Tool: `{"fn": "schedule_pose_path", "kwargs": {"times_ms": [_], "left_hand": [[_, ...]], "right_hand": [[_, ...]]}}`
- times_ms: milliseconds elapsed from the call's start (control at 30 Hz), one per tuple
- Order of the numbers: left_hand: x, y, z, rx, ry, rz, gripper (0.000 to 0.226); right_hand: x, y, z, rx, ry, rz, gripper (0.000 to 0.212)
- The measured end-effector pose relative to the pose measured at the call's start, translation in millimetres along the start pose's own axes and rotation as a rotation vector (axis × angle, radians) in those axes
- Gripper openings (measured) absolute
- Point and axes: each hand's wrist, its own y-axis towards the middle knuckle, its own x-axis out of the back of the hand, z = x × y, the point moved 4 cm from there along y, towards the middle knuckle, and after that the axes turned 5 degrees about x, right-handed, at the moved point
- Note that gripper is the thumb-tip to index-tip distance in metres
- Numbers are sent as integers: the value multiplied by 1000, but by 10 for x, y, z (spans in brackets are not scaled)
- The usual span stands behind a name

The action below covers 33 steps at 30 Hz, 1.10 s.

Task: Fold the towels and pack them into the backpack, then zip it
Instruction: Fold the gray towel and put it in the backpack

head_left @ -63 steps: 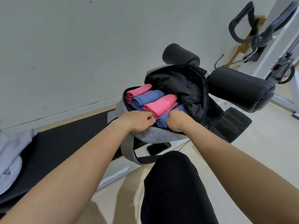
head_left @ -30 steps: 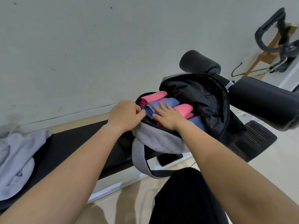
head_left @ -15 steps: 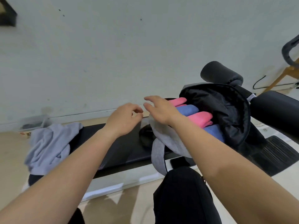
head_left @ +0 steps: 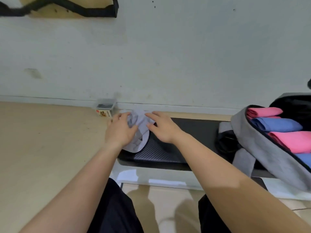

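Observation:
A crumpled pale grey towel (head_left: pixel 140 126) lies on the left end of a black padded bench (head_left: pixel 193 130). My left hand (head_left: pixel 120 130) rests on the towel's left side with fingers curled into the cloth. My right hand (head_left: pixel 162 127) lies on its right side, fingers spread. At the right edge sits the grey backpack (head_left: pixel 262 148), unzipped and open. Inside it lie rolled towels side by side: a pink towel (head_left: pixel 264 111), a blue towel (head_left: pixel 276 124), another pink towel (head_left: pixel 292 140), and a blue one partly cut off by the frame.
A small box (head_left: pixel 104 109) stands on the wooden floor (head_left: pixel 42 140) by the wall behind the towel. A grey strap (head_left: pixel 244 158) hangs from the backpack over the bench's front. My dark-trousered knees (head_left: pixel 116 207) are below the bench.
Both hands left the backpack and moved left along the bench to the grey towel. The view swung left, so the backpack now sits at the right edge.

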Motion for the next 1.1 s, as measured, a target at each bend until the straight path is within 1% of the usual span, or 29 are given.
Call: {"fn": "schedule_pose_path", "kwargs": {"times_ms": [67, 133, 200, 267, 367, 467, 533, 633, 700, 800, 833, 900, 967, 1033, 1067, 1100], "left_hand": [[-115, 0, 101, 0, -88, 74, 59], [-155, 31, 134, -47, -123, 103, 57], [-134, 56, 110, -94, -84, 86, 51], [-138, 42, 70, -103, -55, 86, 47], [-243, -64, -124, -157, -50, 134, 49], [-396, -214, -442, -256, -73, 204, 51], [-494, -301, -638, -315, -118, 267, 48], [-607, -368, -835, -331, -308, 409, 42], [-593, -371, -907, -336, -387, 433, 38], [-454, -366, -961, -404, -326, 295, 24], [-429, -392, -968, -434, -297, 283, 23], [-463, -503, -964, -494, -208, 364, 22], [-555, -626, -933, -534, -46, 460, 29], [-625, -658, -878, -552, 114, 453, 38], [-629, -657, -860, -556, 169, 422, 37], [-622, -652, -846, -566, 206, 385, 32]], "right_hand": [[-158, 105, 25, 1, -65, 51, 55], [-281, 167, 4, -1, -130, 118, 57], [-367, 187, -58, -11, -160, 178, 58], [-360, 146, -132, -18, -174, 189, 57], [-180, -37, -277, -31, -145, 143, 51], [114, -311, -482, -130, -41, 64, 35], [307, -511, -624, -196, -19, -6, 25], [512, -776, -803, -252, -24, -60, 26], [593, -900, -866, -246, -50, -77, 30], [681, -1019, -820, -180, -133, -149, 22], [678, -1056, -771, -145, -146, -139, 19], [593, -1127, -670, -88, -148, -37, 18], [433, -1188, -598, -51, -178, 93, 31], [270, -1215, -576, -35, -334, 158, 44], [207, -1211, -562, -20, -434, 154, 42], [161, -1200, -532, 9, -509, 133, 35]]}}
